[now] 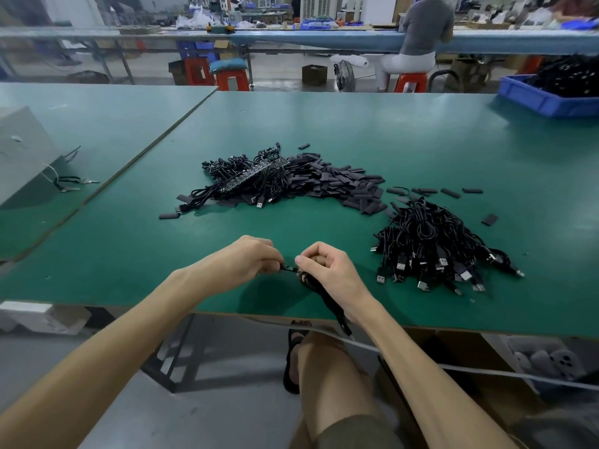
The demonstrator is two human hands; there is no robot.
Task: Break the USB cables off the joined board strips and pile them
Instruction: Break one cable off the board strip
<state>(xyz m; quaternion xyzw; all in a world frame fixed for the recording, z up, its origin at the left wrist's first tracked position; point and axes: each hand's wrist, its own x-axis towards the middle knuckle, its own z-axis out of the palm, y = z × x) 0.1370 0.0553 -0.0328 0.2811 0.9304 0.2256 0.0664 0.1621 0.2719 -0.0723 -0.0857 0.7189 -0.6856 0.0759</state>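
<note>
A grey box (22,157) sits far left of the pile of freed USB cables (431,247), with a few stray leads (74,183) lying against it. Closer to the pile, but to its left and further back on the green table (129,247), lies the heap of joined board strips (246,179), cables attached and one long strip lying across the top. Short black sleeve pieces (340,186) spread from that heap towards the pile.

Left of the pile and nearer the table's front edge, the left hand (246,257) is closed, fingertips pinching one end of a small dark board piece (288,269). The right hand (327,270) is just beside it, fingers curled round a black USB cable (327,303). The cable's gathered length runs under the wrist and hangs off the table edge. The board piece bridges the narrow gap between the two hands, so the step in hand looks like the snap itself: one cable being parted from its bit of strip.

The next move probably calls for a short bend or twist at that joint, then a reach right to drop the cable on the pile. Whether the joint has already given way is too small to tell. Far beyond the pile to the right, a blue bin (544,98) holds more black cables
</note>
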